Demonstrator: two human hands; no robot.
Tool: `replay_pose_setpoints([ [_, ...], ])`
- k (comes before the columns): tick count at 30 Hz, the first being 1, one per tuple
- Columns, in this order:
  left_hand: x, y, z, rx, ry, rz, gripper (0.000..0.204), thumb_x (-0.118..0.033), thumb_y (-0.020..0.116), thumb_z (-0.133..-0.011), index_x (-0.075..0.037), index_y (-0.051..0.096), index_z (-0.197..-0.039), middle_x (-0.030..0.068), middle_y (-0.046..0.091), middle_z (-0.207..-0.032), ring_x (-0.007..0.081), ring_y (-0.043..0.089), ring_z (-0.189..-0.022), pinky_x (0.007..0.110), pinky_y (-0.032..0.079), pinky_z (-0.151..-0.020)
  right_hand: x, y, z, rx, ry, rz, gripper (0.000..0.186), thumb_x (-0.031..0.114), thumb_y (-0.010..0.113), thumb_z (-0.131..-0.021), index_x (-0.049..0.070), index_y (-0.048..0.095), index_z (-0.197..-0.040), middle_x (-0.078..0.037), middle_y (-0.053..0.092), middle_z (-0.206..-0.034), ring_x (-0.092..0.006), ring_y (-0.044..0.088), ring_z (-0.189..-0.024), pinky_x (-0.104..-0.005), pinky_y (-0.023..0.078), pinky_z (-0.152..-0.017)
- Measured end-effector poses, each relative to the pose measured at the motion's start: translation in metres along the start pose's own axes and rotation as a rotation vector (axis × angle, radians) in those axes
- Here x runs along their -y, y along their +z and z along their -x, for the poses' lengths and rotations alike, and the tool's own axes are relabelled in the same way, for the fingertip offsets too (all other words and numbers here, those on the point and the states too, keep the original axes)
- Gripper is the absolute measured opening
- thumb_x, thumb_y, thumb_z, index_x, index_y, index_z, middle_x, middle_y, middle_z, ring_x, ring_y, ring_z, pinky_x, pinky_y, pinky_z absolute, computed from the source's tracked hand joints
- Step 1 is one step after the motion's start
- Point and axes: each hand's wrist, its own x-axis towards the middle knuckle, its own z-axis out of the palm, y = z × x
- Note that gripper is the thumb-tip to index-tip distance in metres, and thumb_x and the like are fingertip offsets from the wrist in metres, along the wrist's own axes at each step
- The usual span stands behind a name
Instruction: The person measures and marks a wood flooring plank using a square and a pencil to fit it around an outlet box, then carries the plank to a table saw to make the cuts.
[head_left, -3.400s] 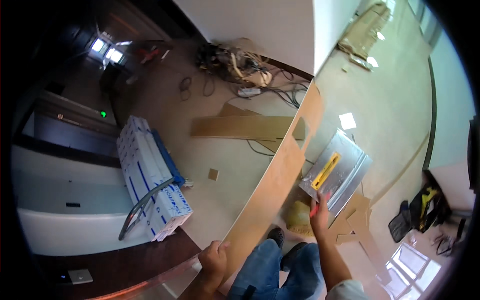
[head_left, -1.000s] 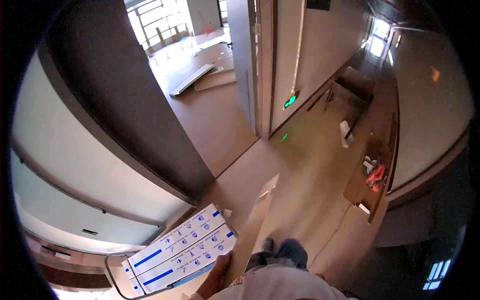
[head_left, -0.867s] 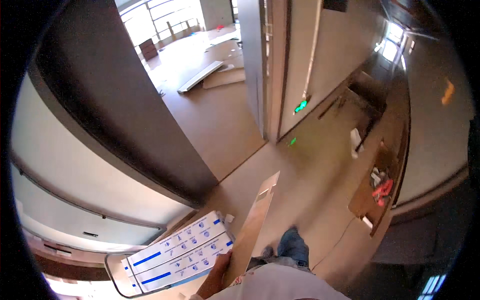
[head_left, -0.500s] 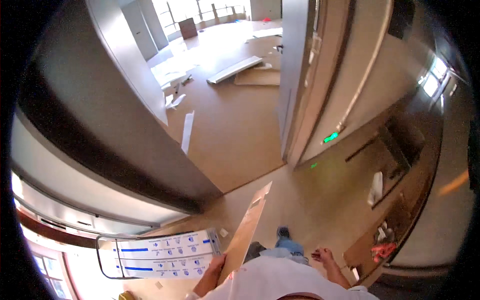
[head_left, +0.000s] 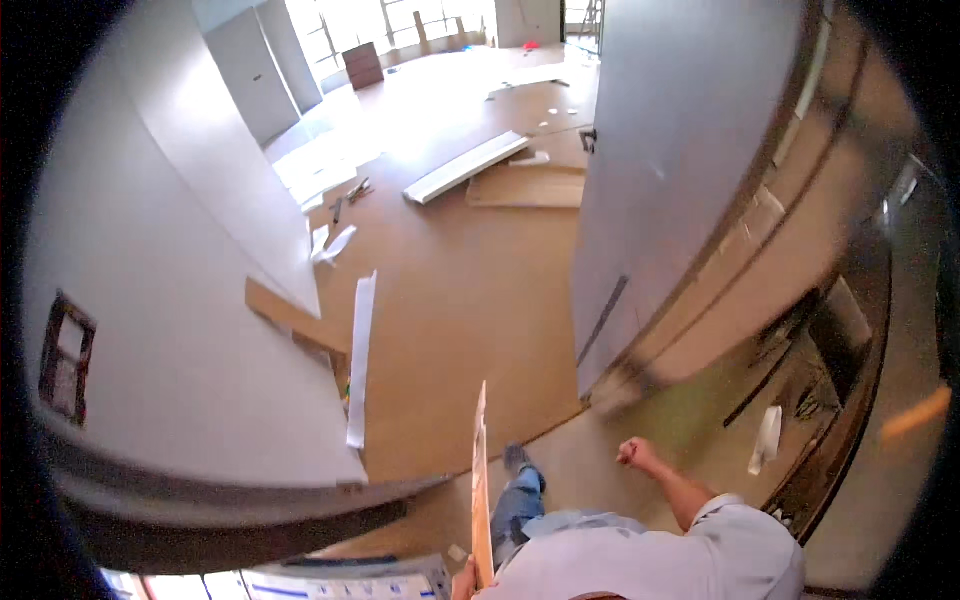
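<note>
My left hand is closed on the edge of a long thin wooden board at the bottom of the view. The board stands nearly upright beside my body, seen almost edge-on, its tip narrow. My left fingers show only in part. My right hand is out to the right, held over the floor near the doorway. Its fingers are curled in, and nothing shows in them. One foot in a dark shoe is at the threshold.
A grey door stands open on the right. Beyond the threshold lie a white strip, a long white profile, a flat brown board and scraps. Wrapped panels are at lower left; dark debris lies at right.
I have moved forward to the doorway, and the room shows larger. The board has swung to a more upright, edge-on position. My right hand has risen forward, its fingers now curled closer.
</note>
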Motion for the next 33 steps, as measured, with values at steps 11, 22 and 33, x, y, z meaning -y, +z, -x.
replay_pose_setpoints([
  [11, -0.250, -0.085, -0.184, 0.267, -0.300, 0.655, 0.069, -0.064, 0.052, -0.099, 0.001, 0.070, -0.115, 0.0121, 0.072, -0.098, 0.0239, 0.070, -0.086, 0.039, 0.055, -0.074, 0.034, 0.047, -0.160, -0.045, 0.074, 0.424, 0.025, 0.012, 0.065, -0.093, 0.005, 0.064, -0.069, -0.009, 0.070, -0.077, -0.0204, 0.069, -0.075, -0.0378, 0.054, -0.062],
  [22, -0.501, -0.192, -0.367, 0.077, -0.480, 0.005, 0.077, -0.073, 0.044, -0.097, -0.005, 0.074, -0.116, 0.0171, 0.073, -0.104, 0.0253, 0.068, -0.099, 0.039, 0.051, -0.090, 0.312, 0.043, -0.502, -0.124, 0.418, 0.048, 0.022, 0.021, 0.062, -0.099, 0.002, 0.064, -0.089, -0.012, 0.070, -0.071, -0.0205, 0.064, -0.056, -0.0385, 0.049, -0.045],
  [33, -0.728, -0.325, -0.542, 0.070, -0.244, 0.723, 0.057, -0.054, 0.050, -0.105, -0.003, 0.065, -0.127, 0.0117, 0.070, -0.113, 0.0219, 0.067, -0.090, 0.038, 0.056, -0.075, 0.719, 0.087, -0.840, -0.115, -0.300, -0.255, 0.014, 0.015, 0.058, -0.101, 0.005, 0.058, -0.092, -0.004, 0.063, -0.072, -0.0150, 0.061, -0.064, -0.0322, 0.049, -0.054],
])
